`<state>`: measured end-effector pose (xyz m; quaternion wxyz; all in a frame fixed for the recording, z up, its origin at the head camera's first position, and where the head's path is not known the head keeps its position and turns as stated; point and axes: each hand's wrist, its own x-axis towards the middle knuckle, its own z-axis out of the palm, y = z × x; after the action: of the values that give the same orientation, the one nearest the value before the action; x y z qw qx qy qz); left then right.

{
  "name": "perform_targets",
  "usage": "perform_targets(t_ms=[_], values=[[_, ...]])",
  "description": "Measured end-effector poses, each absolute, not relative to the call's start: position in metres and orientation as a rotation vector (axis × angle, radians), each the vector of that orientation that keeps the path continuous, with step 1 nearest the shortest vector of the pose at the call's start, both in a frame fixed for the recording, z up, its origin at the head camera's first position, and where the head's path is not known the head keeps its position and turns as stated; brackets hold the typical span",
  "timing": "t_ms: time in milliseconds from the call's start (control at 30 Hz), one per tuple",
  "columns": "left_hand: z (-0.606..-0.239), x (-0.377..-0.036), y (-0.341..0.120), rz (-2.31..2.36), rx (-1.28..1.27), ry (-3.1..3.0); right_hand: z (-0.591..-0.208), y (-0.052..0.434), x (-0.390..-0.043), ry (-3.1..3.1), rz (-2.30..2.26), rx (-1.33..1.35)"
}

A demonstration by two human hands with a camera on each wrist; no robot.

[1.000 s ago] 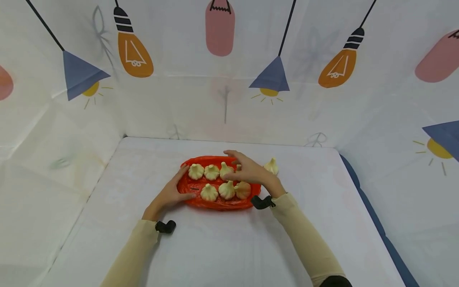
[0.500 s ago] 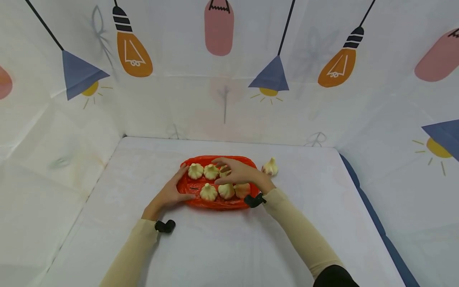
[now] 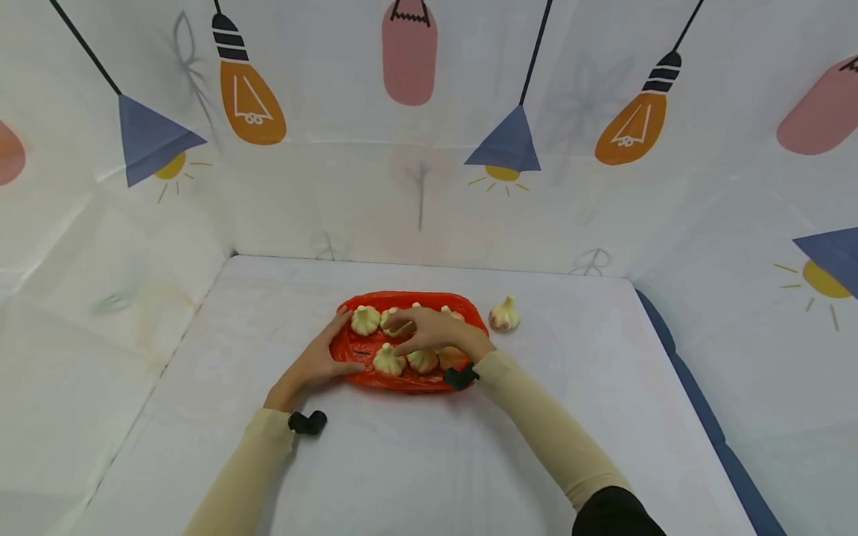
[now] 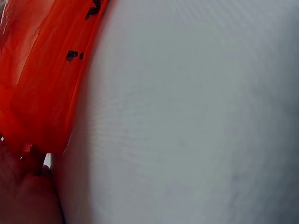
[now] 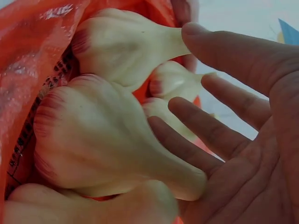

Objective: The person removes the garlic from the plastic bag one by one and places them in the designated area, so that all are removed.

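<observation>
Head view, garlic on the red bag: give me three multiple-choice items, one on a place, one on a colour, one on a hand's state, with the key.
1. Where does the lone garlic bulb lie?
A. on the white table right of the red bag
B. on the bag's middle
C. in the left hand

2. What colour is the bag under the garlic?
A. blue
B. red-orange
C. green

3. How is the right hand?
A. clenched in a fist on the bare table
B. gripping the bag's edge
C. fingers extended, spread over the bulbs

Key: 1 A, the bulb sits apart on the table. 2 B, both wrist views show red-orange film. 3 C, the right wrist view shows straight fingers; the left hand holds the edge.
</observation>
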<state>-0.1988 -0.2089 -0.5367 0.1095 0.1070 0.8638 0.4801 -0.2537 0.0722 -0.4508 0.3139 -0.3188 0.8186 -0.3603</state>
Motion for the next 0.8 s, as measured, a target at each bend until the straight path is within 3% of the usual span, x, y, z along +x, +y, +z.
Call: perform_targets(t_ms=[800], values=[[-0.536, -0.198, -0.209, 1.406, 0.321, 2.546, -0.47, 0.06, -0.254, 2.207, -0.813, -0.831]])
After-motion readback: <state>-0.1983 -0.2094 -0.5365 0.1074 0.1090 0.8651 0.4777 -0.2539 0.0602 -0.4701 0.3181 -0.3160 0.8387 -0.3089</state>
